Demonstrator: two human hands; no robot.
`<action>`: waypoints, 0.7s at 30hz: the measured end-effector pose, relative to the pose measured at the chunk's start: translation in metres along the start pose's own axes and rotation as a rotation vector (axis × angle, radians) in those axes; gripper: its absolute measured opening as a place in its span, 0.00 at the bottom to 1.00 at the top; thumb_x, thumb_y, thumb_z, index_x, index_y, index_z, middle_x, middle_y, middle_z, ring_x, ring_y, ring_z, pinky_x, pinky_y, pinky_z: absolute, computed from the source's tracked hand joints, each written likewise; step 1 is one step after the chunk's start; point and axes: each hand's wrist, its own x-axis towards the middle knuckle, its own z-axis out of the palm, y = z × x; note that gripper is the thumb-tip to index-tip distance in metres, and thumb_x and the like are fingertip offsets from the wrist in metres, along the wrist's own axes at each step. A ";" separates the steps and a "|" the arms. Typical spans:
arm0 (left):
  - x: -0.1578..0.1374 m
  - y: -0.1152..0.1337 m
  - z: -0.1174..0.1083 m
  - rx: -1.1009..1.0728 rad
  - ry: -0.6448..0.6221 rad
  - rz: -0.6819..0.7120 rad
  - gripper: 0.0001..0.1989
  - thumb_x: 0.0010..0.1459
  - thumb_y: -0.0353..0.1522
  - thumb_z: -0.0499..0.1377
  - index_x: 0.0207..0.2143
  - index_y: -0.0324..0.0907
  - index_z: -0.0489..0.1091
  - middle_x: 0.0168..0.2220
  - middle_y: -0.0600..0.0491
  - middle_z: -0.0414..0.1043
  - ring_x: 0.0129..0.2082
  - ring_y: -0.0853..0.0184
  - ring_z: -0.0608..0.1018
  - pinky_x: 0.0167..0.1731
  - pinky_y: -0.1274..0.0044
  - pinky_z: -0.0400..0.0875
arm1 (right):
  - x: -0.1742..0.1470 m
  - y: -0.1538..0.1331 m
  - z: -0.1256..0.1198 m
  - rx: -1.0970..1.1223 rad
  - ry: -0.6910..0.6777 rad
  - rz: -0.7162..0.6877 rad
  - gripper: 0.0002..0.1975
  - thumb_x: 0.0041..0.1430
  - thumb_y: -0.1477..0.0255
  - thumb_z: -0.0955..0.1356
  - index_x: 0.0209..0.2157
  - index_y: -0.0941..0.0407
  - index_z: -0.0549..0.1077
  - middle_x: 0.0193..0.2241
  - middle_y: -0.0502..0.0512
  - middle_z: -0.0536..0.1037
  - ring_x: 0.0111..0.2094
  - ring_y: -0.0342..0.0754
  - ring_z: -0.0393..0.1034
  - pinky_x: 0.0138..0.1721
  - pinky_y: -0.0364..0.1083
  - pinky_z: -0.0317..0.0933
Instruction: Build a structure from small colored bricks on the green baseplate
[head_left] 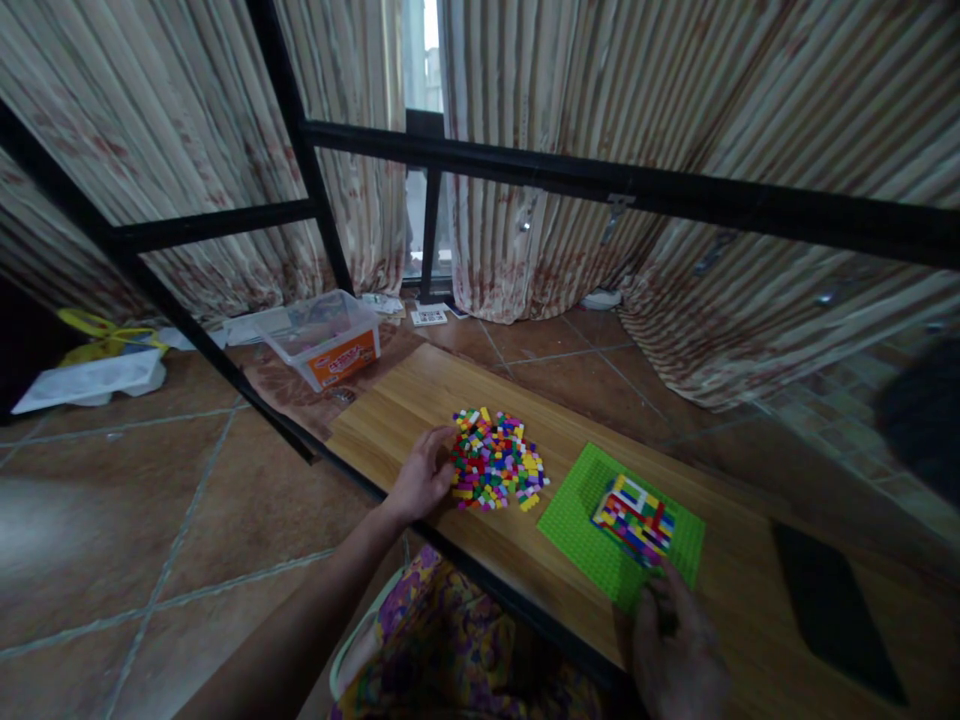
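My left hand (pixel 426 476) rests at the left edge of a pile of small coloured bricks (pixel 499 462), its fingers loosely curved and apart against the nearest bricks. I see no brick held in it. My right hand (pixel 679 640) is at the near right side of a green baseplate (pixel 577 510). Its index finger reaches to the near corner of a block of multicoloured bricks (pixel 637 518) built on the plate, and the thumb stands apart from it. The block has white, yellow, red and blue bricks on top. The lower fingers of my right hand are in shadow.
A wooden table (pixel 405 395) carries all this, with a dark flat panel (pixel 836 610) at its right. A black metal frame (pixel 525 175) crosses in front. On the tiled floor stand a clear plastic box (pixel 322 340) with an orange label and a white tray (pixel 94 382). Curtains (pixel 570 90) hang behind.
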 end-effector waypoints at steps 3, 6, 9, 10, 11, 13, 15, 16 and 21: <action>0.019 -0.003 0.009 0.046 0.039 0.015 0.20 0.55 0.26 0.54 0.51 0.39 0.66 0.52 0.43 0.68 0.53 0.58 0.71 0.55 0.64 0.66 | 0.000 -0.002 -0.001 0.006 -0.016 0.009 0.28 0.61 0.57 0.59 0.55 0.58 0.68 0.37 0.60 0.77 0.38 0.54 0.70 0.40 0.50 0.62; 0.034 -0.004 0.018 0.102 0.024 0.023 0.17 0.56 0.27 0.55 0.48 0.40 0.68 0.50 0.44 0.68 0.52 0.58 0.71 0.55 0.64 0.67 | 0.001 -0.002 -0.001 -0.010 -0.022 0.014 0.27 0.60 0.57 0.59 0.56 0.57 0.68 0.38 0.59 0.77 0.38 0.54 0.70 0.40 0.50 0.62; 0.037 -0.004 0.024 0.122 0.008 0.029 0.14 0.56 0.26 0.55 0.45 0.41 0.70 0.50 0.45 0.69 0.52 0.59 0.72 0.56 0.64 0.66 | 0.001 -0.001 -0.001 -0.018 -0.029 0.027 0.27 0.60 0.57 0.59 0.56 0.57 0.68 0.37 0.59 0.77 0.37 0.54 0.70 0.39 0.50 0.62; 0.036 -0.003 0.025 0.115 0.011 0.028 0.13 0.56 0.26 0.54 0.44 0.41 0.71 0.50 0.45 0.69 0.52 0.59 0.72 0.56 0.65 0.65 | 0.001 -0.001 -0.001 -0.020 -0.028 0.034 0.27 0.60 0.57 0.59 0.56 0.57 0.68 0.37 0.58 0.77 0.36 0.54 0.70 0.38 0.50 0.62; 0.035 -0.003 0.025 0.100 0.016 0.028 0.12 0.56 0.27 0.54 0.43 0.41 0.72 0.50 0.45 0.69 0.52 0.59 0.72 0.56 0.65 0.66 | 0.001 -0.002 -0.001 -0.021 -0.025 0.037 0.27 0.60 0.58 0.59 0.56 0.56 0.68 0.37 0.58 0.77 0.36 0.54 0.70 0.38 0.50 0.62; 0.032 -0.002 0.025 0.062 0.020 0.032 0.11 0.57 0.26 0.54 0.40 0.41 0.72 0.50 0.45 0.69 0.52 0.60 0.72 0.56 0.66 0.66 | 0.001 -0.003 -0.001 -0.021 -0.015 0.028 0.27 0.60 0.58 0.59 0.56 0.57 0.68 0.37 0.59 0.77 0.37 0.54 0.70 0.39 0.50 0.62; 0.031 -0.003 0.024 0.039 0.021 0.026 0.11 0.55 0.25 0.54 0.39 0.41 0.73 0.49 0.46 0.70 0.52 0.60 0.72 0.56 0.67 0.66 | 0.002 -0.004 -0.001 -0.023 -0.002 0.022 0.27 0.60 0.58 0.59 0.55 0.58 0.69 0.37 0.59 0.77 0.37 0.55 0.70 0.40 0.51 0.62; 0.031 -0.003 0.024 0.041 0.023 0.015 0.12 0.55 0.25 0.54 0.39 0.41 0.73 0.49 0.46 0.70 0.51 0.60 0.73 0.56 0.67 0.66 | 0.002 -0.005 -0.001 -0.024 0.002 0.023 0.27 0.60 0.59 0.59 0.55 0.58 0.69 0.37 0.60 0.77 0.37 0.55 0.70 0.40 0.51 0.62; 0.037 -0.003 0.024 0.122 0.039 -0.057 0.13 0.53 0.27 0.57 0.42 0.40 0.73 0.48 0.44 0.70 0.50 0.58 0.73 0.54 0.66 0.67 | 0.002 -0.007 -0.001 -0.021 -0.009 0.042 0.27 0.59 0.59 0.59 0.55 0.58 0.69 0.37 0.60 0.77 0.38 0.55 0.70 0.41 0.52 0.62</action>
